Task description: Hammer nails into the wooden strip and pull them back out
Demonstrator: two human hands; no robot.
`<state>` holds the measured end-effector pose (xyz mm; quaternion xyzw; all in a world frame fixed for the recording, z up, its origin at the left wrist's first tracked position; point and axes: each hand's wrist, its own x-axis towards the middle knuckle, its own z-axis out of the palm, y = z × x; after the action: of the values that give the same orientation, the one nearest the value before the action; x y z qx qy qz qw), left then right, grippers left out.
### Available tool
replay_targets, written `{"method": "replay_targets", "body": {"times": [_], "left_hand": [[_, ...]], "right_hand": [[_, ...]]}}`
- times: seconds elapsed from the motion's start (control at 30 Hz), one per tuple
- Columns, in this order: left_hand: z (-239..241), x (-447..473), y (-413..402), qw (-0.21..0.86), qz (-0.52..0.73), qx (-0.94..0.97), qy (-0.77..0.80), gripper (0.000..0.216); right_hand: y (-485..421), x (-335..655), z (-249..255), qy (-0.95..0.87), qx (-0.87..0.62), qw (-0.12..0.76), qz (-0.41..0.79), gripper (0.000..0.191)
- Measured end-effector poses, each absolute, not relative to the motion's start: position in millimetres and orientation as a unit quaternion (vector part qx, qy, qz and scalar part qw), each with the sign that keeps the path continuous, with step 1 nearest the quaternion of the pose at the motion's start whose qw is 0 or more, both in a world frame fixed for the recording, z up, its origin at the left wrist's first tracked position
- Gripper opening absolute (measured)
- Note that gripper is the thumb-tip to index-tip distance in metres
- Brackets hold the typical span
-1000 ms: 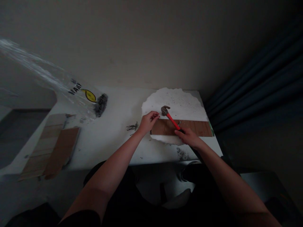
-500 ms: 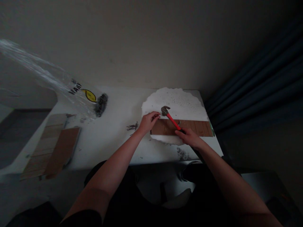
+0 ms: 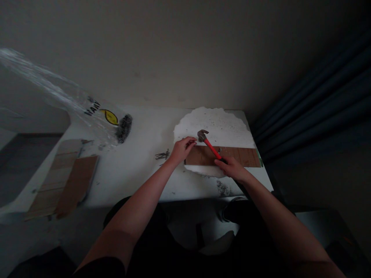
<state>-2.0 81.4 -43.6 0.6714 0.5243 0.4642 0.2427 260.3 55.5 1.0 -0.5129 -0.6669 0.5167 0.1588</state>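
Note:
My right hand [image 3: 230, 166] is wrapped round the dark grip of a claw hammer [image 3: 213, 149] with a red shaft. Its metal head is raised near the fingertips of my left hand [image 3: 182, 148]. The fingers of that left hand are pinched together at the left end of a brown wooden board [image 3: 240, 156], and thin dark nails show between them. Beneath the board lies a white, rough-edged slab [image 3: 216, 123]. To the left of my left hand, several loose nails [image 3: 162, 155] lie in a small pile on the white table [image 3: 139, 170].
A clear plastic bag [image 3: 87, 108] with dark small pieces at its bottom lies at the left. Two more boards [image 3: 77, 183] overlap near the table's left edge. Dark crumbs [image 3: 223, 188] lie by the front edge. A dark curtain [image 3: 313, 92] hangs at the right.

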Motion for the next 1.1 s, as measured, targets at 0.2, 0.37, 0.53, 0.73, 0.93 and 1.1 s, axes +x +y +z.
{"method": "replay_targets", "body": {"times": [0.2,0.37,0.53,0.73,0.93,1.1], "left_hand": [[-46,-1,82,0.241,0.464,0.662,0.537,0.021],[-46,-1,81,0.236,0.467,0.664,0.534,0.017],[-45,-1,80,0.225,0.466,0.674,0.526,0.016],[-45,-1,80,0.223,0.465,0.674,0.529,0.017],[-46,-1,80,0.229,0.46,0.672,0.533,0.017],[-48,3,81,0.231,0.475,0.648,0.549,0.022]], "right_hand": [[55,259,-1,-0.657,-0.516,0.162,0.525,0.043],[54,258,3,-0.643,-0.522,0.155,0.538,0.042],[54,257,6,-0.653,-0.518,0.152,0.532,0.041],[54,257,6,-0.649,-0.519,0.153,0.534,0.039],[54,258,5,-0.664,-0.52,0.151,0.515,0.039],[49,265,22,-0.692,-0.501,0.195,0.482,0.038]]}}
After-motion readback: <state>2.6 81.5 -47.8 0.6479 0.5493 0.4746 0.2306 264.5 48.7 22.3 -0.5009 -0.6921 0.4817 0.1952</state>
